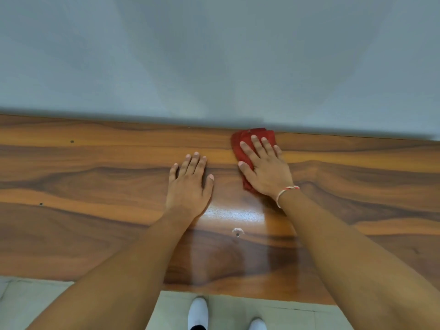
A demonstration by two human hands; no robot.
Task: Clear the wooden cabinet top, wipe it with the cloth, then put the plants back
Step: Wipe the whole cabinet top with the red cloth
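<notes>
The wooden cabinet top (95, 177) stretches across the view, glossy brown with dark grain. A red cloth (240, 141) lies on it near the back edge, right of centre. My right hand (264, 167) presses flat on the cloth, fingers spread, with a thread bracelet on the wrist. My left hand (190, 184) rests flat on the bare wood just left of the cloth, palm down, holding nothing. No plants are in view.
A pale grey wall (214, 55) rises directly behind the cabinet's back edge. A small white fleck (237, 231) sits on the wood near the front. Below the front edge are a tiled floor (35, 298) and my white shoes (198, 310).
</notes>
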